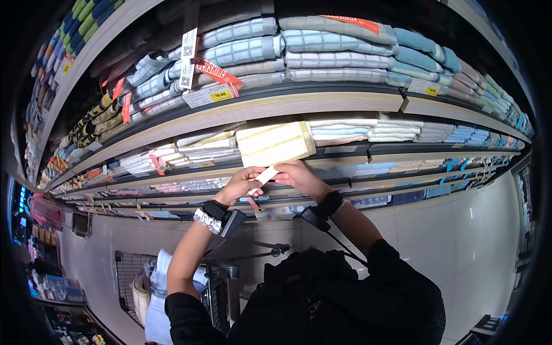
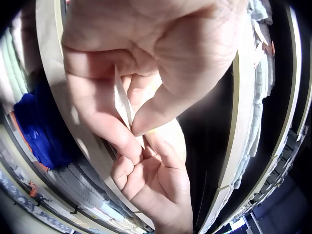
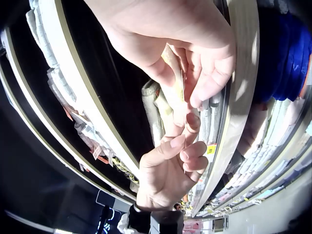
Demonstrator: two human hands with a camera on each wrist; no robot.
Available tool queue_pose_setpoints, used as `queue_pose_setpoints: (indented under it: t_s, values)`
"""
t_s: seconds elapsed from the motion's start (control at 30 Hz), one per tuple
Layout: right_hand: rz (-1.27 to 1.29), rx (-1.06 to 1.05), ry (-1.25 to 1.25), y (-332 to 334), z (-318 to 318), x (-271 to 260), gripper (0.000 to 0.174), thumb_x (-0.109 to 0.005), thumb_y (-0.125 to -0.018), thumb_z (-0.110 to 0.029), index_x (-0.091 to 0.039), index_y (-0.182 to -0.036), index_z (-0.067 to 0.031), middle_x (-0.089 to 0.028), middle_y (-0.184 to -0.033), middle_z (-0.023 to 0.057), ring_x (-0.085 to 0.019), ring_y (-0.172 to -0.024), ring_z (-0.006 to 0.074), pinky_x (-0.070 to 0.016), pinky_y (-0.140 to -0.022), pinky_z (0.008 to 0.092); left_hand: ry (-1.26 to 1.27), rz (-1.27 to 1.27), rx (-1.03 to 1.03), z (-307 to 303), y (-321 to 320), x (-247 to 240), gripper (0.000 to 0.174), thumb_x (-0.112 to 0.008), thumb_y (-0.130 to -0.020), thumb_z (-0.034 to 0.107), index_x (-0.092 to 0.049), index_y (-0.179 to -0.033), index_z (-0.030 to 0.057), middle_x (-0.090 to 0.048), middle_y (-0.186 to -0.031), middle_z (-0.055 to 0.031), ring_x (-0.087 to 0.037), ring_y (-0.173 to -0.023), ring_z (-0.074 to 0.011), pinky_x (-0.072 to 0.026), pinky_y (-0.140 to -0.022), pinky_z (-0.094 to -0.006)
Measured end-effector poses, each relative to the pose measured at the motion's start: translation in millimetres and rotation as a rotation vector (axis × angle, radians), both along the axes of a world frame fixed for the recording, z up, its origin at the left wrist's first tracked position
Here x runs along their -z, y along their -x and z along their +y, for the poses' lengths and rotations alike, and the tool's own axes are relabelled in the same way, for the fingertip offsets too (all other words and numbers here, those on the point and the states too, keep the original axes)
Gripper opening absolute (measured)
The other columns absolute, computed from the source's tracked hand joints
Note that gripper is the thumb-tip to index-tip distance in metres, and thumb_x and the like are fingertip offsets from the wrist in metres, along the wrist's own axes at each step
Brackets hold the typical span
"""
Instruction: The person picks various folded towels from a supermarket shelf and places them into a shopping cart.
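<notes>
A white towel with yellow stripes [image 1: 273,142] lies at the front of a shelf and hangs over its edge. The left hand [image 1: 237,185] pinches a narrow white tag [image 1: 264,177] between thumb and fingers. The right hand [image 1: 300,177] holds the tag's upper end, close to the towel's lower edge. In the left wrist view the tag [image 2: 123,100] stands edge-on under the left thumb, with the right hand [image 2: 158,187] just beyond. In the right wrist view the right hand [image 3: 180,48] is above the left hand [image 3: 168,170], their fingertips close together.
Folded blue checked towels [image 1: 241,43] fill the shelf above, with price labels [image 1: 213,95] on its edge. More folded towels [image 1: 397,129] lie to the right. A shopping cart [image 1: 129,282] holding light blue cloth [image 1: 161,310] stands at the lower left.
</notes>
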State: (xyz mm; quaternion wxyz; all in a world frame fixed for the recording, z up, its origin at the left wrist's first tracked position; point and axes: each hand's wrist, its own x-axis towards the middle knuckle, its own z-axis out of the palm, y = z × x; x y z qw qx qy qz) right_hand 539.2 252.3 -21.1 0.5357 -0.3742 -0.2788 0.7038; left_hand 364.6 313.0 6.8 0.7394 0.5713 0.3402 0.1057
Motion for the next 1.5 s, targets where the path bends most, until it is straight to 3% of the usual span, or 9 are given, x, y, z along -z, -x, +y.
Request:
queue_pose_setpoints:
  t_s: [0.07, 0.13, 0.17, 0.4, 0.63, 0.9, 1.13, 1.2, 1.5]
  values:
    - [-0.05, 0.016, 0.001, 5, 2, 3, 0.026, -0.051, -0.074, -0.019, -0.047, -0.093, -0.0018, -0.052, -0.086, 0.0067, -0.052, -0.074, 0.0136, -0.0428, -0.062, 0.0228, 0.024, -0.032, -0.038, -2, 6, -4, 0.033, -0.046, -0.071, -0.005, -0.039, -0.103, -0.0008, -0.051, -0.082, -0.0066, -0.053, -0.058, -0.0089, -0.0463, -0.051, -0.0163]
    - [0.018, 0.064, 0.059, 8, 6, 8, 0.025, -0.051, -0.074, -0.018, -0.047, -0.093, -0.0031, -0.052, -0.086, 0.0066, -0.052, -0.073, 0.0133, -0.0426, -0.062, 0.0225, 0.2, 0.106, -0.224, -5, 13, -10, 0.034, -0.047, -0.071, -0.005, -0.039, -0.103, -0.0007, -0.052, -0.076, -0.0062, -0.054, -0.059, -0.0094, -0.0458, -0.048, -0.0149]
    - [0.016, 0.06, 0.06, 10, 6, 8, 0.025, -0.051, -0.074, -0.018, -0.047, -0.093, -0.0031, -0.052, -0.086, 0.0066, -0.052, -0.073, 0.0133, -0.0426, -0.062, 0.0225, 0.28, 0.027, -0.242, 1, 18, 2, 0.031, -0.048, -0.07, -0.004, -0.041, -0.1, -0.0017, -0.055, -0.076, -0.0101, -0.055, -0.055, -0.0119, -0.0473, -0.047, -0.0165]
    - [0.148, 0.162, 0.0, 9, -1, 0, 0.033, -0.048, -0.075, -0.026, -0.042, -0.1, -0.0033, -0.049, -0.093, 0.0104, -0.049, -0.083, 0.0173, -0.0397, -0.07, 0.0281, 0.291, -0.1, -0.388, 1, 20, 10, 0.03, -0.045, -0.071, -0.006, -0.041, -0.101, -0.005, -0.054, -0.081, -0.0132, -0.056, -0.062, -0.0131, -0.0472, -0.05, -0.0146]
    - [0.366, 0.199, 0.056, -1, -1, 11, 0.036, -0.045, -0.076, -0.022, -0.037, -0.104, -0.0023, -0.044, -0.102, 0.0146, -0.043, -0.095, 0.0241, -0.0336, -0.082, 0.0335, 0.229, -0.191, -0.365, -3, 18, 11, 0.031, -0.039, -0.074, -0.007, -0.038, -0.105, -0.0043, -0.051, -0.09, -0.0139, -0.056, -0.073, -0.0158, -0.0482, -0.057, -0.0171]
    - [0.399, 0.257, 0.043, -4, 1, 14, 0.036, -0.047, -0.074, -0.015, -0.035, -0.105, -0.0014, -0.04, -0.106, 0.0143, -0.037, -0.102, 0.0269, -0.0304, -0.086, 0.0357, 0.221, -0.294, -0.331, 1, 14, 19, 0.039, -0.031, -0.071, -0.012, -0.032, -0.109, -0.0024, -0.043, -0.105, -0.0129, -0.048, -0.092, -0.0197, -0.0439, -0.076, -0.0251]
    - [0.451, 0.273, 0.086, -8, 6, 25, 0.037, -0.046, -0.073, -0.013, -0.032, -0.106, -0.0007, -0.033, -0.114, 0.014, -0.029, -0.107, 0.0305, -0.0261, -0.088, 0.0389, 0.15, -0.366, -0.399, 4, 6, 24, 0.045, -0.028, -0.065, -0.016, -0.033, -0.108, -0.0018, -0.045, -0.103, -0.0115, -0.049, -0.091, -0.0182, -0.0433, -0.077, -0.0236]
    - [0.477, 0.258, 0.062, -9, 7, 31, 0.038, -0.046, -0.073, -0.013, -0.031, -0.106, -0.0008, -0.031, -0.115, 0.0139, -0.028, -0.108, 0.0309, -0.0256, -0.088, 0.0396, 0.146, -0.434, -0.462, 3, 3, 23, 0.045, -0.03, -0.065, -0.016, -0.033, -0.107, -0.0024, -0.046, -0.101, -0.0105, -0.05, -0.085, -0.0165, -0.0442, -0.064, -0.0198]
    - [0.435, 0.236, -0.009, -9, -7, 27, 0.035, -0.043, -0.074, -0.013, -0.032, -0.104, -0.0005, -0.03, -0.115, 0.017, -0.027, -0.108, 0.0322, -0.0243, -0.088, 0.0416, 0.171, -0.472, -0.471, -19, 5, 2, 0.046, -0.03, -0.065, -0.016, -0.031, -0.109, -0.001, -0.045, -0.105, -0.0099, -0.047, -0.093, -0.0174, -0.0423, -0.072, -0.0211]
